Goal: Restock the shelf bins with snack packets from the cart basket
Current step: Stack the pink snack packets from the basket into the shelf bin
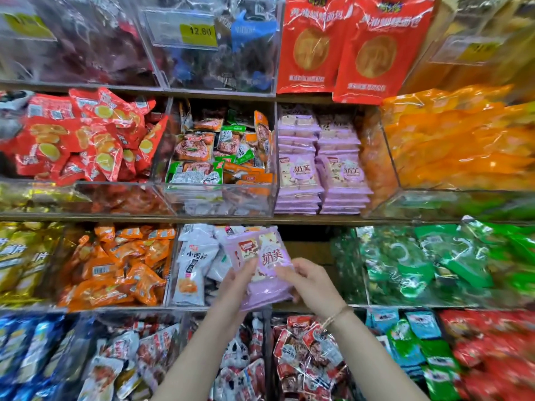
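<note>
Both hands hold a small bundle of lilac snack packets [262, 264] in front of the shelving. My left hand [236, 282] grips the bundle's left side with the thumb on its face. My right hand [311, 282] grips its right side. Above, on the second shelf, the same lilac packets stand in two neat stacks [321, 166]. Directly behind the held bundle is a dark gap [307, 244] on the third shelf. The cart basket is out of view.
Clear plastic bins line every shelf: red packets [84, 137], mixed orange and green ones [220, 151], orange bags [463, 140], white packets [197, 261], green bags [434, 261]. Large red bags [347, 47] stand on top. A yellow price tag [198, 33] reads 12.80.
</note>
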A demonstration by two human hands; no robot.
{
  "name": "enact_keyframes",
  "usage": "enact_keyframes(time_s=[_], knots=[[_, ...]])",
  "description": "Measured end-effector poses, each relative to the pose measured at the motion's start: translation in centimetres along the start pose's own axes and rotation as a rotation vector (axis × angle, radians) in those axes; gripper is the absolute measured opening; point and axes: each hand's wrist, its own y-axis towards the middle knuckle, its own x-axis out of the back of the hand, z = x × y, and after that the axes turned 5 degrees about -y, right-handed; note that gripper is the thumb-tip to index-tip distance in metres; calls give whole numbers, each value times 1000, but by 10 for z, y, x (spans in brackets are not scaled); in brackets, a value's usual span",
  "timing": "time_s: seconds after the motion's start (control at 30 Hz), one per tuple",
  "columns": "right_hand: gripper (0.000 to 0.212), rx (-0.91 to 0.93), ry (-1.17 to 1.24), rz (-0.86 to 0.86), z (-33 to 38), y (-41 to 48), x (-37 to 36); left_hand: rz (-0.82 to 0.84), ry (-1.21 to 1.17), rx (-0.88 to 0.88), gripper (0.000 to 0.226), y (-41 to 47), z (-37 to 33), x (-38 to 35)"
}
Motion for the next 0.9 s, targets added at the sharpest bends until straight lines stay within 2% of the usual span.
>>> enact_keyframes(time_s=[0.13, 0.2, 0.33, 0.47, 0.7, 0.77, 0.87, 0.9], knots=[[23, -64, 411, -82, 2, 0, 18, -18, 50, -6, 80, 5, -4, -4], [22, -48, 569, -148, 8, 3, 30, -23, 45, 7, 91, 12, -4, 3], [22, 65, 696, -254, 36, 21, 61, -38, 26, 22, 91, 31, 4, 18], [8, 133, 782, -368, 76, 61, 95, -47, 27, 32, 100, 43, 10, 27], [10, 43, 817, -520, 120, 142, 130, -75, 31, 27, 103, 49, 16, 39], [12, 37, 952, -538, 127, 159, 134, -99, 48, 23, 105, 49, 17, 39], [6, 140, 1232, -504, 133, 168, 133, -106, 59, 24, 107, 51, 18, 43], [14, 169, 1288, -489, 135, 167, 131, -106, 65, 24, 108, 52, 19, 43]])
